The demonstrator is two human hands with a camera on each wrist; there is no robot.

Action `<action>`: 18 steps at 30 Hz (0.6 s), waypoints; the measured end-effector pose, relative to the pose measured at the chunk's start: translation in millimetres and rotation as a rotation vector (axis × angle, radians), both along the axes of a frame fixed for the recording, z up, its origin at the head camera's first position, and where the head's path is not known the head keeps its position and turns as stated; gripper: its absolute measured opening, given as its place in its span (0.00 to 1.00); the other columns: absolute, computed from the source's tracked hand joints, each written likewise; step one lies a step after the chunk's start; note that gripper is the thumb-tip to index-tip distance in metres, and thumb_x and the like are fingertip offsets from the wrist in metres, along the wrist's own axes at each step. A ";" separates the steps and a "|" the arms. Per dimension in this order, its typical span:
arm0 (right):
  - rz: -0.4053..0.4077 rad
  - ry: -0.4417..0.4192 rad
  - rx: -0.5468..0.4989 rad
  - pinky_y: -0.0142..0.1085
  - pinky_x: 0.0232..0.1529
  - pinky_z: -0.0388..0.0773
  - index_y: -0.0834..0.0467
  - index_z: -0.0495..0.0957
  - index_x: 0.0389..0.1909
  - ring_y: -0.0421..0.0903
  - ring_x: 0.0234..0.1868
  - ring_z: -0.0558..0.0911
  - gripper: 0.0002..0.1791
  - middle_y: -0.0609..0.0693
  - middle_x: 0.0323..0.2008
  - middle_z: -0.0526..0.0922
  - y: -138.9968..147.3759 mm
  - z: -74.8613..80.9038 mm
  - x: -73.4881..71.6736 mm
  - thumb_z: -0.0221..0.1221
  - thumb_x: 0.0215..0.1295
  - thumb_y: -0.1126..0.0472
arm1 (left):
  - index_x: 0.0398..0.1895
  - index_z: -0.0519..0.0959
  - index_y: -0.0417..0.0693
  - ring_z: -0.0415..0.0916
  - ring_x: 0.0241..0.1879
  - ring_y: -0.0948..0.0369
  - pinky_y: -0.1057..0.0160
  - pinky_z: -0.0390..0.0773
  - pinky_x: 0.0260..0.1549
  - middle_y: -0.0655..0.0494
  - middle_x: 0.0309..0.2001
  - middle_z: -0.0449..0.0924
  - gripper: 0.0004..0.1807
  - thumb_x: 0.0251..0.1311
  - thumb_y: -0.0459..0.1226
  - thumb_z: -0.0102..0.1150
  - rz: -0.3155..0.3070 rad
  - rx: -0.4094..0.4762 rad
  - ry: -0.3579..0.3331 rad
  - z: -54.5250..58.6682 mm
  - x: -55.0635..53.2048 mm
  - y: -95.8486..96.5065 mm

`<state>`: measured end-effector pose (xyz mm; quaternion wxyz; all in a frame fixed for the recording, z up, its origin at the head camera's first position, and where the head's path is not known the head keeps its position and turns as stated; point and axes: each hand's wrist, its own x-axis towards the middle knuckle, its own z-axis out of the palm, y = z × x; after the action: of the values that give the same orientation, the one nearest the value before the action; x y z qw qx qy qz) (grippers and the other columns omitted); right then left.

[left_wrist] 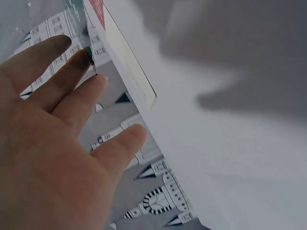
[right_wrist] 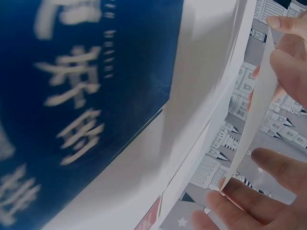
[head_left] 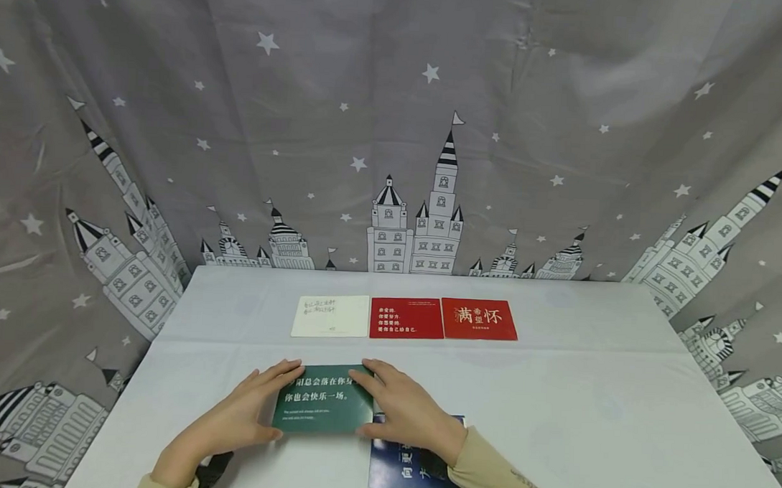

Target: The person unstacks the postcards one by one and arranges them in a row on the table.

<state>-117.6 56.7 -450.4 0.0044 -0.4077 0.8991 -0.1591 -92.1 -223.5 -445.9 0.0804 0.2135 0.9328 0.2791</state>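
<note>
A dark green card (head_left: 323, 407) with white printed lettering is held level over the near part of the table, between both hands. My left hand (head_left: 243, 411) grips its left edge, fingers at the far corner and thumb at the near corner. At the opposite edge, my right hand (head_left: 411, 413) holds it the same way. The right wrist view shows the card's pale underside (right_wrist: 254, 110) almost edge-on, with fingertips along it. Partly covered by my right hand and sleeve, a blue card (head_left: 389, 470) with white lettering lies on the table.
Farther back, a row of three cards lies side by side: a cream one (head_left: 330, 317) with handwriting, a red one (head_left: 406, 323) with white text and another red one (head_left: 482, 320) with large characters. A grey curtain (head_left: 397, 79) with castles and stars hangs behind the white table (head_left: 586, 394).
</note>
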 end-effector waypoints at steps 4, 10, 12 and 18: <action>0.016 0.040 0.006 0.39 0.58 0.64 0.53 0.59 0.65 0.48 0.61 0.63 0.44 0.55 0.62 0.62 -13.3 -1.3 -5.1 0.62 0.48 0.39 | 0.65 0.60 0.43 0.50 0.63 0.42 0.36 0.45 0.57 0.47 0.65 0.55 0.51 0.28 0.32 0.72 0.022 -0.021 0.012 -0.7 -1.1 -8.8; 0.024 0.061 0.021 0.38 0.58 0.64 0.54 0.61 0.64 0.48 0.61 0.63 0.44 0.56 0.61 0.63 -30.0 -2.0 -11.2 0.62 0.48 0.39 | 0.65 0.60 0.41 0.52 0.62 0.43 0.34 0.45 0.55 0.45 0.65 0.56 0.52 0.26 0.30 0.71 0.041 -0.010 0.031 -1.9 -2.2 -20.8; 0.021 0.053 0.034 0.38 0.58 0.63 0.54 0.61 0.64 0.48 0.62 0.63 0.44 0.56 0.62 0.63 -35.3 -3.5 -12.8 0.62 0.48 0.39 | 0.65 0.60 0.41 0.52 0.62 0.42 0.33 0.45 0.54 0.45 0.65 0.56 0.52 0.25 0.29 0.70 0.046 -0.005 0.038 -1.9 -2.5 -24.6; 0.009 0.037 0.053 0.37 0.59 0.62 0.53 0.61 0.64 0.48 0.62 0.63 0.44 0.55 0.62 0.63 -50.8 -5.6 -16.1 0.62 0.48 0.39 | 0.64 0.60 0.39 0.52 0.62 0.41 0.31 0.46 0.52 0.44 0.64 0.56 0.52 0.24 0.29 0.70 0.062 -0.016 0.050 -2.0 -4.4 -35.6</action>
<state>-133.7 6.0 -456.0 -0.0008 -0.4145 0.9011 -0.1273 -96.4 -259.1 -447.9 0.0501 0.1909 0.9428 0.2688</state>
